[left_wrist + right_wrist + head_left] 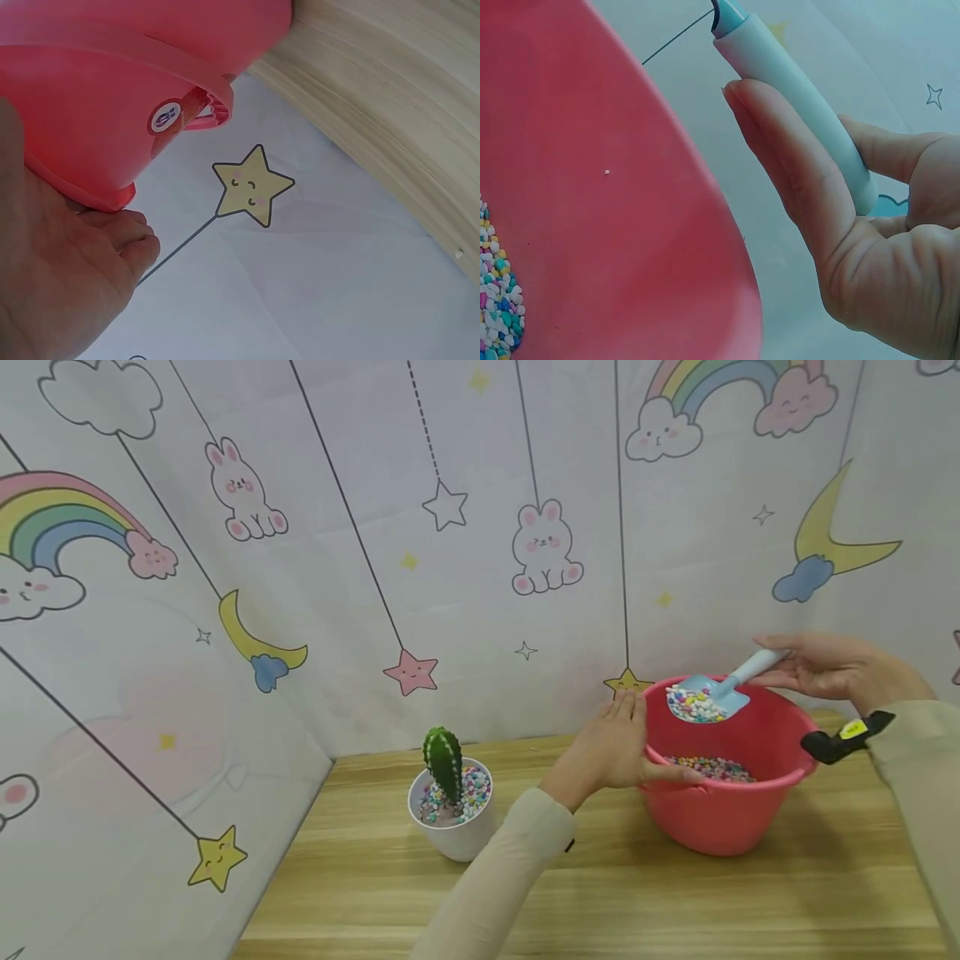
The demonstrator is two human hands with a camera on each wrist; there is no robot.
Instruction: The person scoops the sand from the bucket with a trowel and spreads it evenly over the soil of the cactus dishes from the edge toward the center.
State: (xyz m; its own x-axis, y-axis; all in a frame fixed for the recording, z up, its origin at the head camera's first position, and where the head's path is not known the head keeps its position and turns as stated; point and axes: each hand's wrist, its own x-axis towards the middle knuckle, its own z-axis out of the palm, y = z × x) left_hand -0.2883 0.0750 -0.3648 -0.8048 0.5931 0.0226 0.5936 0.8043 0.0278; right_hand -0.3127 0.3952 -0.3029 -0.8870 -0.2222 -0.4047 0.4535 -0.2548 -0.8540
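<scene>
1. Head view: I look in from far away and see a right hand (832, 668) pinching the pale handle of a small light blue plastic scoop (729, 693) between its thumb and fingers.
2. The scoop is up in the air, and its wide end shows over the open top of a round, bright red plastic bucket (720, 818).
3. In the scoop I see a heap of tiny bead-like bits (693, 703), white, pink, yellow and blue.
4. More bits like these lie on the bottom of the bucket. My right wrist view shows them too, with one tiny white bit (607, 172) on the inside wall.
5. The left hand (611, 747) touches the left side of the bucket. Its fingers look straight and close together, and its thumb lies along the near rim.
6. In my left wrist view I see a round white and blue sticker (166, 117) on the bucket.
7. To the left of the bucket, well apart from it, a round white pot (461, 841) stands on the light brown wood table (360, 877). A green cactus (444, 768) stands up in it, with coloured bits around it.
8. Behind it all I see a white cloth (480, 635) with bunnies, stars, moons and rainbows.
</scene>
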